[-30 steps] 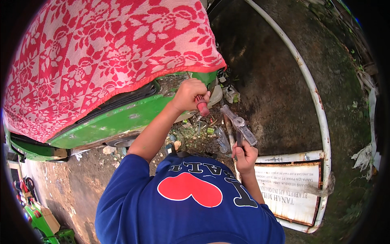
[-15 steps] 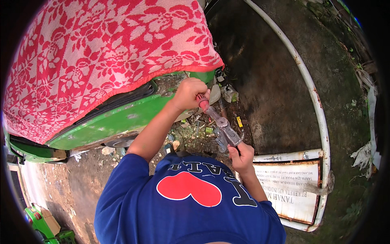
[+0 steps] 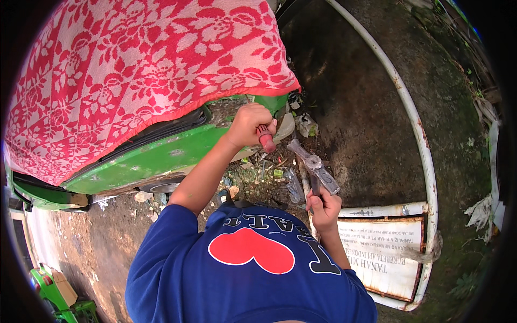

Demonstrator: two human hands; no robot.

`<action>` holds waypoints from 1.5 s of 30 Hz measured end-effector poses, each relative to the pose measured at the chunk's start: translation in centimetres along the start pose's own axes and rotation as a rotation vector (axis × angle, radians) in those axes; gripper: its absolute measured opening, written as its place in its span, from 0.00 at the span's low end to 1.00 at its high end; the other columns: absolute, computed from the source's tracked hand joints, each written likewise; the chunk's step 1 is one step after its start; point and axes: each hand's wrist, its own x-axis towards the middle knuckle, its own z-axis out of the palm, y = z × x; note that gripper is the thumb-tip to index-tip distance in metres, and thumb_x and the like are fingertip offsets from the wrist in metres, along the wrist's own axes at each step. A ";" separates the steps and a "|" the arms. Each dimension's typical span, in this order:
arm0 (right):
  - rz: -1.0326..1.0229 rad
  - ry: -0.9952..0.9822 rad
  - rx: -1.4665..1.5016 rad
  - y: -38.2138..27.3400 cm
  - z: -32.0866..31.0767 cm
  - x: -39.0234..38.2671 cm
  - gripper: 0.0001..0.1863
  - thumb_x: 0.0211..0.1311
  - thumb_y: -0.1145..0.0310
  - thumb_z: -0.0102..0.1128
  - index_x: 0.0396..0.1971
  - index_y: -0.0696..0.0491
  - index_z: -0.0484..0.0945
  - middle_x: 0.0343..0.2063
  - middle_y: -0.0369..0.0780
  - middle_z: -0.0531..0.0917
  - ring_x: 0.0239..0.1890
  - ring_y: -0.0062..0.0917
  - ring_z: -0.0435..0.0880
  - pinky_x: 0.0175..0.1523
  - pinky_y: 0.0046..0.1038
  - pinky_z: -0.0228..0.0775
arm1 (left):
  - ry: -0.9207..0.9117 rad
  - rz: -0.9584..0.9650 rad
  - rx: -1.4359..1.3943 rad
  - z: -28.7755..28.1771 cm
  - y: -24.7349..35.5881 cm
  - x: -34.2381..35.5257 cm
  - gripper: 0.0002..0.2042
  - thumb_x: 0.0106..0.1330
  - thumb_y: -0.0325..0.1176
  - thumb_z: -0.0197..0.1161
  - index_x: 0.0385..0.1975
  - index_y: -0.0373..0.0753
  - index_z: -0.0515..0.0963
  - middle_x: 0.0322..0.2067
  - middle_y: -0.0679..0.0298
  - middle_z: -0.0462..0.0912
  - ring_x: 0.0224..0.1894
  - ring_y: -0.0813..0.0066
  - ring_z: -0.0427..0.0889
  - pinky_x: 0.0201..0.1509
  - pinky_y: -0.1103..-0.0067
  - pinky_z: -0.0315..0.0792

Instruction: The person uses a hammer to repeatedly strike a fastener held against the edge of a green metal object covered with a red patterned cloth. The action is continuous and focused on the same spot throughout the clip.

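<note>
My left hand [image 3: 250,125] is closed round a red screwdriver-like handle [image 3: 266,141] with dark grooves. Its butt end points toward me, and the rest of the tool is hidden by the fist. That hand is at the worn corner of a green car body [image 3: 156,156]. Lower and to the right, my right hand [image 3: 325,209] grips a hammer [image 3: 314,163] by its handle. The grey metal hammer head is a short gap away from the red butt end.
A red and pink floral blanket [image 3: 161,59] drapes over the car. Litter [image 3: 278,173] and a clear plastic bag [image 3: 294,185] lie on the ground. To the right stands a rusty white pipe frame [image 3: 412,116] with a white sign [image 3: 382,253]. Green objects [image 3: 51,288] sit at lower left.
The hammer head has swung away from the red handle's butt, toward the right, opening a gap between them. My left hand has stayed nearly in place.
</note>
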 end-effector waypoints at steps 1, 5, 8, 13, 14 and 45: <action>0.002 -0.001 -0.002 0.0 0.0 0.1 0.20 0.67 0.55 0.54 0.27 0.60 0.77 0.12 0.34 0.76 0.15 0.17 0.75 0.23 0.19 0.64 | 0.003 0.000 -0.006 0.0 0.0 0.0 0.14 0.48 0.29 0.66 0.13 0.37 0.64 0.15 0.59 0.67 0.20 0.57 0.69 0.26 0.68 0.63; 0.002 -0.011 0.032 0.2 -0.1 0.0 0.16 0.65 0.62 0.58 0.31 0.62 0.80 0.14 0.35 0.77 0.15 0.18 0.76 0.23 0.20 0.65 | 0.005 0.002 -0.004 0.1 -0.1 0.1 0.14 0.49 0.29 0.66 0.13 0.37 0.64 0.15 0.60 0.67 0.20 0.58 0.69 0.26 0.68 0.63; -0.001 0.000 0.036 0.5 0.0 0.0 0.16 0.64 0.61 0.58 0.31 0.61 0.80 0.14 0.35 0.77 0.15 0.18 0.76 0.23 0.20 0.65 | 0.006 0.004 -0.004 0.1 0.1 0.2 0.14 0.49 0.28 0.65 0.13 0.37 0.64 0.15 0.60 0.67 0.20 0.58 0.69 0.26 0.68 0.63; 0.020 -0.008 0.048 0.4 0.0 0.1 0.15 0.64 0.62 0.58 0.30 0.60 0.80 0.14 0.35 0.77 0.16 0.18 0.77 0.23 0.20 0.66 | 0.005 0.008 0.003 0.0 -0.1 0.1 0.13 0.49 0.28 0.65 0.13 0.37 0.64 0.15 0.59 0.67 0.20 0.58 0.69 0.25 0.68 0.63; 0.012 -0.010 0.054 0.4 0.0 0.1 0.14 0.63 0.62 0.58 0.30 0.60 0.80 0.14 0.35 0.77 0.16 0.19 0.77 0.24 0.21 0.66 | 0.006 0.008 -0.003 0.0 -0.1 0.1 0.13 0.49 0.28 0.64 0.13 0.37 0.64 0.15 0.59 0.67 0.20 0.58 0.69 0.25 0.68 0.63; -0.017 -0.063 -0.002 0.0 1.0 0.0 0.15 0.63 0.61 0.58 0.27 0.60 0.78 0.15 0.38 0.76 0.16 0.23 0.76 0.24 0.23 0.64 | 0.053 0.051 -0.018 -1.8 0.5 -0.8 0.16 0.48 0.24 0.63 0.13 0.36 0.59 0.13 0.59 0.61 0.17 0.57 0.64 0.23 0.67 0.59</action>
